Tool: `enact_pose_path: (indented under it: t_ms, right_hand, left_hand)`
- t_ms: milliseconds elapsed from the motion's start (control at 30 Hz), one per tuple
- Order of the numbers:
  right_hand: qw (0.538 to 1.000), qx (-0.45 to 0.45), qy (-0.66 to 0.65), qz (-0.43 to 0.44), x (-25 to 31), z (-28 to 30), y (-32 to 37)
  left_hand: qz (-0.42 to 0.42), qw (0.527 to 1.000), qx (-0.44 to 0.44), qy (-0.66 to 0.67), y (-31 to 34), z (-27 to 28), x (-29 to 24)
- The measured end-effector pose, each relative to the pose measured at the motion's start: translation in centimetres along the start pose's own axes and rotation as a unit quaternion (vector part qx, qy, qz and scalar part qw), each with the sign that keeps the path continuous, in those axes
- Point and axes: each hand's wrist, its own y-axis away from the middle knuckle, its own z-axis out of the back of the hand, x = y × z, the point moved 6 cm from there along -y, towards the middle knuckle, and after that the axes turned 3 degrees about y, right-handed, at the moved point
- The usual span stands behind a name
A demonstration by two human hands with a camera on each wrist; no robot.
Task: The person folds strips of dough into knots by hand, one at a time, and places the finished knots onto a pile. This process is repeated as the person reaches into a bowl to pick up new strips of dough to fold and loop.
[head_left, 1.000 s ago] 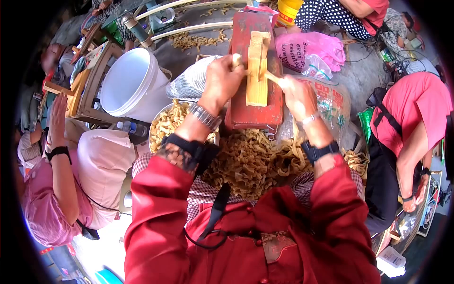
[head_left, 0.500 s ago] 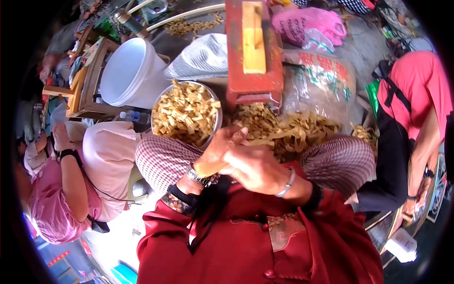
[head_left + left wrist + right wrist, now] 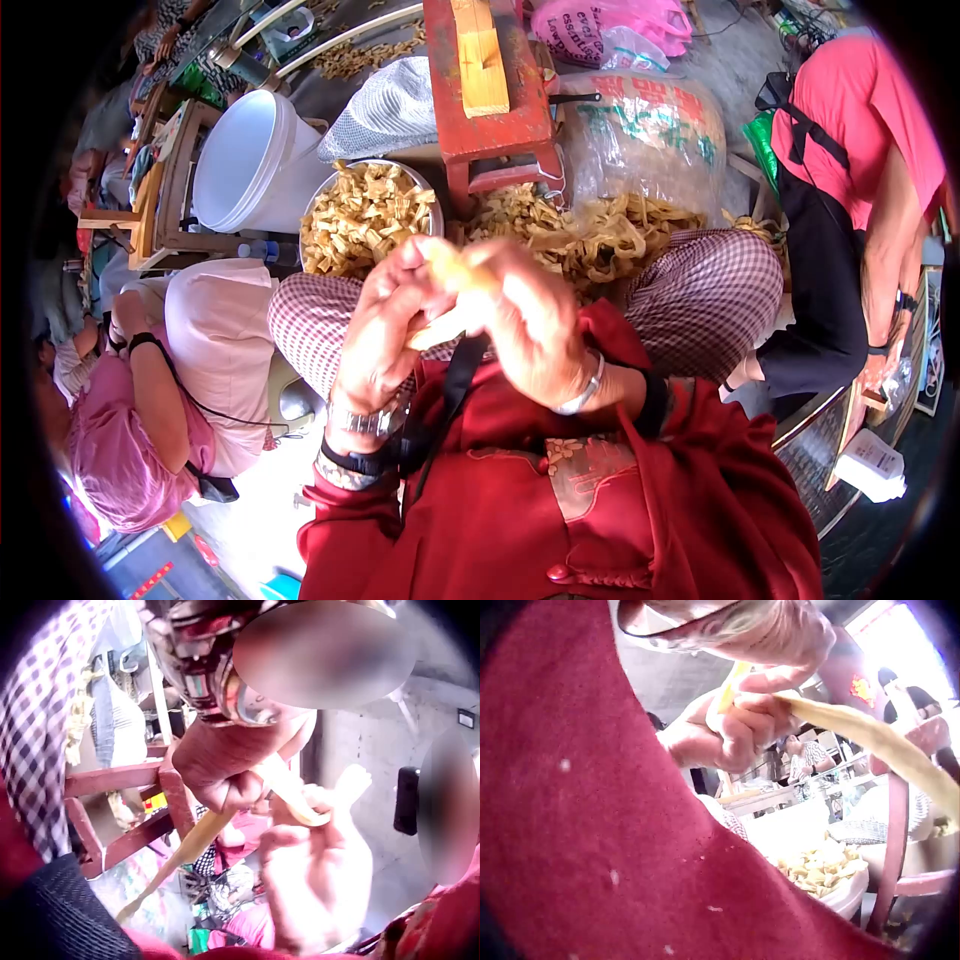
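In front of the red jacket, my two hands work close together on a long tan strip (image 3: pixel 870 735). My left hand (image 3: pixel 380 325), with a metal watch at its wrist, pinches the strip between thumb and fingers. The right hand (image 3: pixel 540 325), wearing a bracelet, pinches it too. A pale loop of the strip (image 3: pixel 292 796) bends round between the hands, and its long tail hangs away from them. Past my knees, a bowl (image 3: pixel 437 228) holds a heap of short tan pieces (image 3: pixel 365 220). Loose strips (image 3: pixel 640 230) lie piled beside it.
A red wooden bench (image 3: pixel 500 135) stands ahead, carrying a yellow wooden block (image 3: pixel 482 75). Right of it is a large clear plastic sack (image 3: pixel 650 130); left are a mesh bag (image 3: pixel 385 110) and a white bucket (image 3: pixel 240 160). People sit close on both sides.
My hands have come back from the wooden block on the bench to my lap, and now bend the strip between them. The bench has shifted up and left in view.
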Motion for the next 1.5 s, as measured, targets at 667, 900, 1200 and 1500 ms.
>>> enact_pose_path:
  t_ms: [667,900,1200,1500]
  right_hand:
    - [0.982,0.173,0.012,-0.081,-2.5,-0.2,0.8]
    - [0.991,0.133,-0.012,0.011,-1.1,1.9,0.6]
    - [0.993,0.084,0.030,-0.076,-3.6,2.3,1.3]
    - [0.989,0.060,-0.030,-0.130,-4.8,3.8,2.0]
  left_hand:
    - [-0.243,0.889,-0.051,-0.384,3.5,-0.7,-1.7]
    - [-0.084,0.985,0.147,0.017,2.4,-2.7,0.4]
    - [-0.283,0.872,0.042,-0.398,1.6,-3.5,0.6]
    - [0.047,0.982,0.138,0.120,-0.1,-1.9,4.4]
